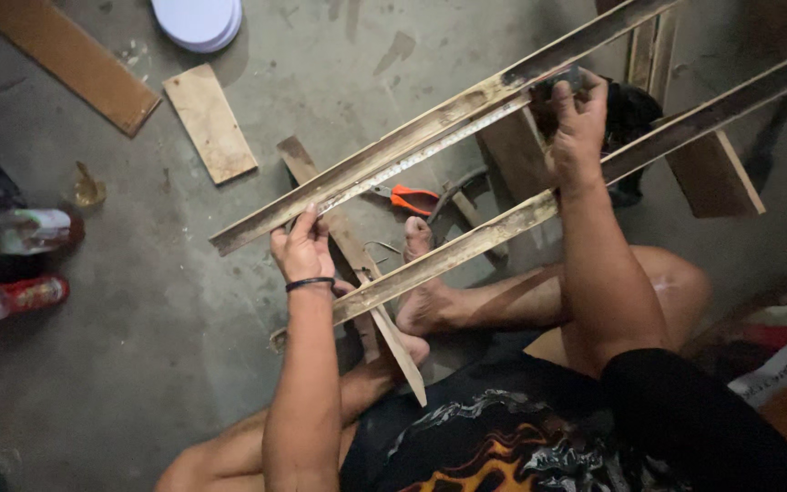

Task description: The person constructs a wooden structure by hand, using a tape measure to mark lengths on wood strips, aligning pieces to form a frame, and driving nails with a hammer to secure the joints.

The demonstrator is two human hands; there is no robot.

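— Wood first: what is the upper wooden strip (430,128) like?

— Long, thin, rough-sawn and pale, with dark grime along its edges. It runs from about eight o'clock up to one o'clock. A second wooden strip (539,208) lies nearly parallel below it, toward four o'clock, and is cut off at the right edge of the frame.

— And the metal along the upper one?

— A tape measure blade (430,150), narrow and silvery, is stretched flat against the strip's lower edge. Its markings are too blurred to make out.

— The hands?

— The left hand (302,251), with a black band on the wrist, has its fingers curled together, pinching the blade's end against the strip near the seven o'clock end. The right hand (580,128) is closed around a dark tape measure case (562,84) at one o'clock, which is mostly hidden by the fingers.

— What lies underneath?

— Grey concrete floor (166,346), stained and scuffed. Orange-handled pliers (412,199) rest between the strips, their jaws hidden behind the blade. A bare foot (421,292) sits under the lower strip. A short flat plank (209,123) lies at eleven o'clock, and a stack of white round discs (198,20) is cut off at the top edge. At nine o'clock two bottles (11,264) lie blurred in shadow.
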